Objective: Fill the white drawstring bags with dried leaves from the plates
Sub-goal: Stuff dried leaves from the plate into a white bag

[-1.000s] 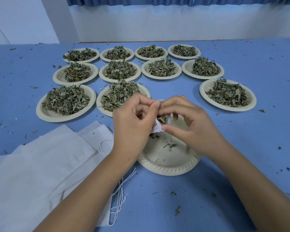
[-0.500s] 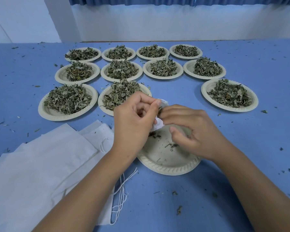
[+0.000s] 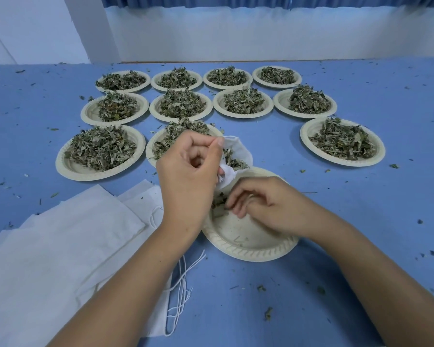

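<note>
— What lies at the near left?

— A stack of flat white drawstring bags (image 3: 60,246) on the blue table (image 3: 361,221), their loose cords (image 3: 183,279) trailing off the right edge. Beyond the stack sits a full plate (image 3: 68,169) of dried leaves, the leftmost of eleven heaped plates set in rows toward the far side.

— And the left hand?

— The left hand (image 3: 188,176) is raised just left of centre. Its thumb and fingers pinch the rim of an open drawstring bag (image 3: 241,149). The bag's mouth gapes to the right and shows dried leaves (image 3: 232,160) inside.

— What is under it?

— A nearly bare plate (image 3: 248,254), nearest the person, with a few leaf scraps (image 3: 217,205) at its left side, just below the bag.

— The right hand?

— The right hand (image 3: 263,204) rests over that plate, palm down, its curled fingertips at the scraps. I cannot tell whether it actually grasps them.

— Further right?

— One heaped plate (image 3: 376,156) stands well apart, with crumbs scattered on the table.
</note>
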Demonstrator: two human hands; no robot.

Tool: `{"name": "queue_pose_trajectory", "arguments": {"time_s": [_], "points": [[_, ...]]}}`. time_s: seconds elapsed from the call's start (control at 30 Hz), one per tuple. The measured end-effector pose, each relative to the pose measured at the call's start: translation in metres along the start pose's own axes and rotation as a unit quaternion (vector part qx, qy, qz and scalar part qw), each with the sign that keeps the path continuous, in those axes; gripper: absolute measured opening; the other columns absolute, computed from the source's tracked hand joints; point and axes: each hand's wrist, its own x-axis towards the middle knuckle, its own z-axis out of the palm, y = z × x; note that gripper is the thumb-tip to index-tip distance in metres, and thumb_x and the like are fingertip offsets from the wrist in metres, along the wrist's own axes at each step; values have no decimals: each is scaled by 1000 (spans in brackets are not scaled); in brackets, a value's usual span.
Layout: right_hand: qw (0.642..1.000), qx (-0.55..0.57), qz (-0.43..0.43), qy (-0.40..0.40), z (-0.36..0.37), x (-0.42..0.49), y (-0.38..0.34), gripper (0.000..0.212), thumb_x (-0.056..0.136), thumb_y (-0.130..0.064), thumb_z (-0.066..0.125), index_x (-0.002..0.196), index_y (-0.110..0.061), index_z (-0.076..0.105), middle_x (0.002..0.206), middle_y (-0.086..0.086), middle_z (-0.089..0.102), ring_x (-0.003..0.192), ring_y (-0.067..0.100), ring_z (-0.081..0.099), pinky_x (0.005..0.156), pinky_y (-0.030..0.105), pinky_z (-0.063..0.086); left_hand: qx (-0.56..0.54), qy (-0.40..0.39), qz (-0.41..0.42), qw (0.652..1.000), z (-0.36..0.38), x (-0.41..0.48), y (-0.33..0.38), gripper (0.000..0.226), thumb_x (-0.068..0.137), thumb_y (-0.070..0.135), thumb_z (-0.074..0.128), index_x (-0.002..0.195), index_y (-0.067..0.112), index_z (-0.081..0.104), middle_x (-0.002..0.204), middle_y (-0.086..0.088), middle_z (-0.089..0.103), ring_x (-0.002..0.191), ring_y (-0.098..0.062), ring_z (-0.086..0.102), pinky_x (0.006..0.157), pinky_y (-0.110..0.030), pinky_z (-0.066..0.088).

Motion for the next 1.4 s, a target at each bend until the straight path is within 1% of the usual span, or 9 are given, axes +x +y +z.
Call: {"name": "queue_pose_trajectory", "arguments": {"time_s": [0.13,0.23,0.33,0.57,0.77,1.03,1.23,1.33,1.4], "points": [[990,-57,-23,128,0,6,6,16,78,-12,66,91,-21,65,87,-10,59,70,6,59,74,24,49,-1,2,-1,1000,0,1,0,15,92,13,66,78,15,63,50,8,57,42,-4,51,44,-19,43],[988,-142,11,66,6,9,7,41,76,-23,78,113,-24,59,95,-20,46,71,-7,52,68,9,39,-5,3,-5,1000,0,2,-1,13,92,12,66,79,12,64,50,7,57,43,-4,51,43,-19,43],[989,-143,-39,23,21,12,1,48,71,-22,82,114,-22,59,98,-22,44,78,-16,46,70,4,38,-8,5,-4,1000,0,2,-2,12,92,12,66,79,12,64,50,8,57,43,-3,52,43,-19,43],[983,-158,-93,-20,30,14,-7,24,76,-7,77,98,-9,70,83,-21,53,70,-6,51,68,7,40,-13,5,-2,1000,0,3,-2,15,92,11,65,78,15,63,49,10,56,43,-2,51,44,-17,41],[983,-151,-104,-17,30,14,-8,10,74,0,76,83,-5,75,87,6,69,69,9,56,66,11,44,-18,5,-8,1000,0,3,-2,14,92,12,66,78,14,63,49,9,55,43,-4,51,44,-18,42],[975,-195,-98,44,38,12,-9,18,72,2,62,81,-9,74,79,0,71,69,12,60,68,19,46,-19,4,-5,1000,0,3,-3,13,92,12,66,80,11,63,49,10,56,42,-4,51,43,-17,41],[980,-167,-54,98,36,12,-9,19,71,5,64,74,-10,76,65,-15,63,62,0,53,63,5,41,-8,2,-2,1000,0,3,-3,12,92,13,66,80,12,63,50,9,57,43,-3,53,44,-18,42],[984,-134,-48,106,35,8,-9,20,71,5,64,70,-12,74,58,-17,58,62,9,58,61,17,48,-7,2,-2,1000,0,3,-3,12,92,13,66,80,12,63,50,9,57,43,-3,53,44,-18,42],[988,-105,-35,110,34,7,-8,20,73,3,65,68,-14,73,63,-2,68,61,19,59,63,28,51,-5,3,-2,1000,-1,3,-2,13,92,13,66,79,12,63,50,10,57,43,-3,53,44,-18,42]]}}
